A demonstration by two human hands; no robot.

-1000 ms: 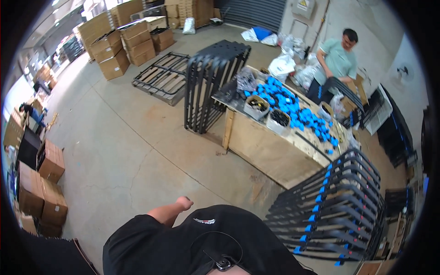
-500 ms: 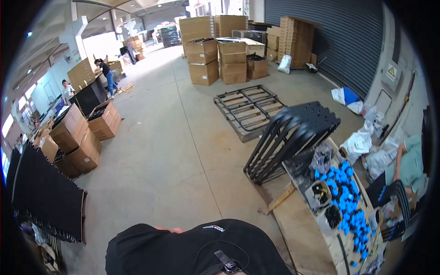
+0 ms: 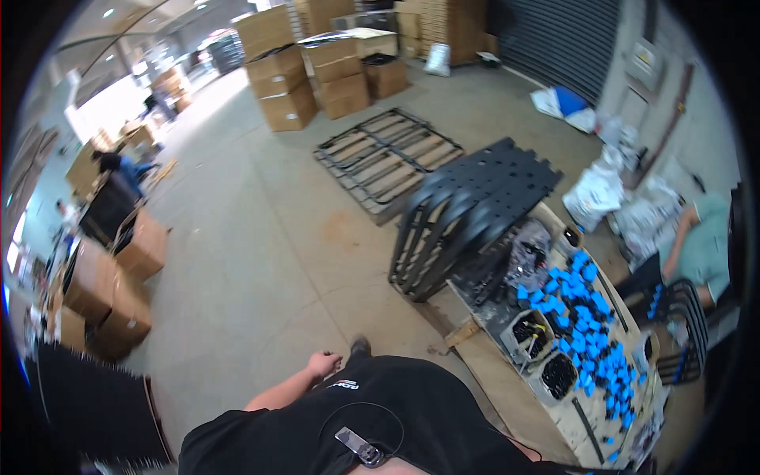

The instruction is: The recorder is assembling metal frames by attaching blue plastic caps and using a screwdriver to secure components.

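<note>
- The left hand (image 3: 323, 364) hung over the floor, left of the wooden surface (image 3: 564, 415) and well apart from it; its fingers were partly curled, with no clear object between them (too small in view to rule out something slight).
- The right hand was out of view, so what its fingers held, or how far open they were, could not be told.
- The black bent frames (image 3: 479, 198), nested upright in a stack, stood by the far end of the surface; whether they touched it could not be made out. Neither visible fingers nor arm reached them.
- On the surface lay a spread of blue pieces (image 3: 587, 318), with a tub of black parts (image 3: 556, 378) beside them along the surface's left edge.
- Past the surface's far end and to its left, a flat black frame (image 3: 389, 150) lay on a pallet.
- A co-worker (image 3: 708, 245) stood across the surface, on its right side.
- The step in hand looked like a walk or a turn between handlings, judging by the dark shoe (image 3: 360, 348) showing ahead of the body, left of the surface.
- Taking a frame would have called for stepping toward the surface's far end, opening the fingers and probably gripping with both hands, since the stack was tightly nested.
</note>
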